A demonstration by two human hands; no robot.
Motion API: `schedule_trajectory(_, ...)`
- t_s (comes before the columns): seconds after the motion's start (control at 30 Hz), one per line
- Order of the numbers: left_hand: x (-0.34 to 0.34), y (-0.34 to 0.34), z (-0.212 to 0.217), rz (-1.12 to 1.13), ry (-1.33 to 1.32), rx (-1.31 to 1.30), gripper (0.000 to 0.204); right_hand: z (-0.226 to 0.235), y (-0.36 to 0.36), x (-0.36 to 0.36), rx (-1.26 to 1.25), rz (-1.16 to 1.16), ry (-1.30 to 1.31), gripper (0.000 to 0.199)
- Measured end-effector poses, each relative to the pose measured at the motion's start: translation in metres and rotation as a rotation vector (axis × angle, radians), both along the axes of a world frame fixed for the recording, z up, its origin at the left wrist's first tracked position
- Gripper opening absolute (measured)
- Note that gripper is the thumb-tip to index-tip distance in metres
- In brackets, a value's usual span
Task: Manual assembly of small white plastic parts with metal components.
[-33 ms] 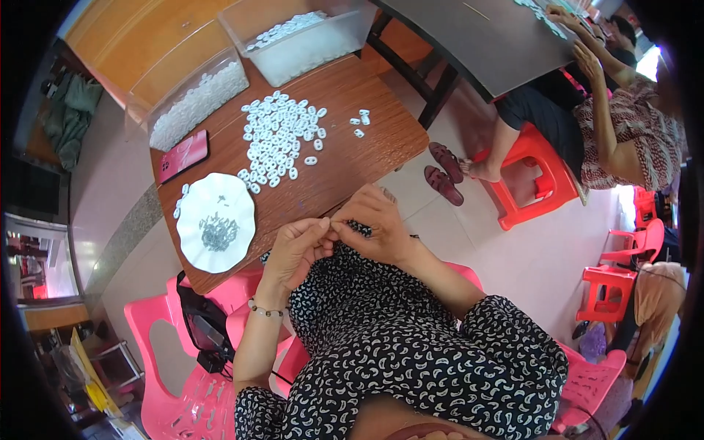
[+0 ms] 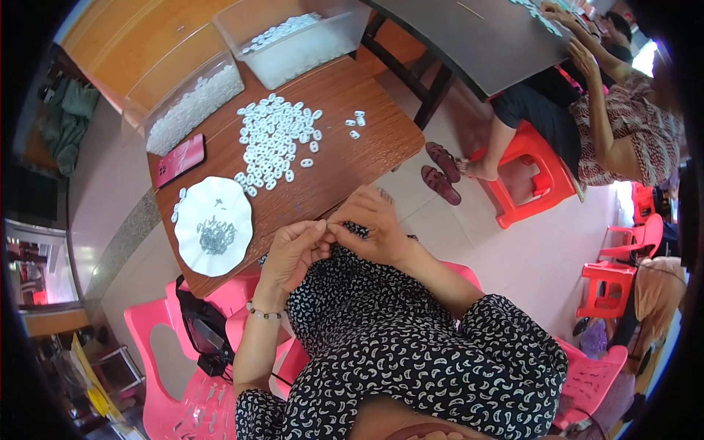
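Observation:
Over my lap, just off the table's near edge, my left hand (image 2: 295, 253) and my right hand (image 2: 372, 229) meet at their fingertips. Thumb and forefinger of each are pinched together. Whatever they hold is too small and too covered to make out. Beyond them on the brown wooden table (image 2: 359, 158) lies a loose pile of small white oval plastic pieces (image 2: 275, 139), each with two dark holes. A white wavy-rimmed plate (image 2: 194, 249), left of my left hand, carries a heap of tiny grey metal-looking bits (image 2: 217, 235).
Two clear plastic bins, one long (image 2: 194, 106) and one wider (image 2: 301, 55), stand at the back, filled with white pieces. A pink phone (image 2: 180, 160) lies by the plate. Pink chairs (image 2: 150, 330) flank me. At right, a person sits on a red stool (image 2: 539, 176) beside a dark table (image 2: 469, 44).

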State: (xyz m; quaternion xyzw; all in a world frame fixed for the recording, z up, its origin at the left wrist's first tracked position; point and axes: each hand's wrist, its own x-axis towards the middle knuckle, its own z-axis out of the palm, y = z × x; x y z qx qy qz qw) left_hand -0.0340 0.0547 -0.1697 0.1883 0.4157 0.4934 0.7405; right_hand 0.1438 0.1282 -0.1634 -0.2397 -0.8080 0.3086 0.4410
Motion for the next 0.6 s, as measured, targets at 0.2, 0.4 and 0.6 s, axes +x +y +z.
schedule_trajectory(0.2, -0.0014, 0.0017, -0.0006, 0.055, 0.024, -0.017, 0.017, 0.0033, 0.0017, -0.0032, -0.008, 0.003, 0.029, 0.011)
schedule_trajectory(0.4, -0.0054, 0.0017, -0.0012, 0.077, 0.001, -0.018, 0.018, -0.0028, 0.0071, -0.001, -0.097, 0.124, 0.03, 0.013)
schedule_trajectory(0.6, -0.0098, 0.0003, -0.0012, 0.184, 0.131, 0.053, 0.013, -0.0052, -0.0023, -0.0083, -0.758, 0.024, 0.218, 0.017)
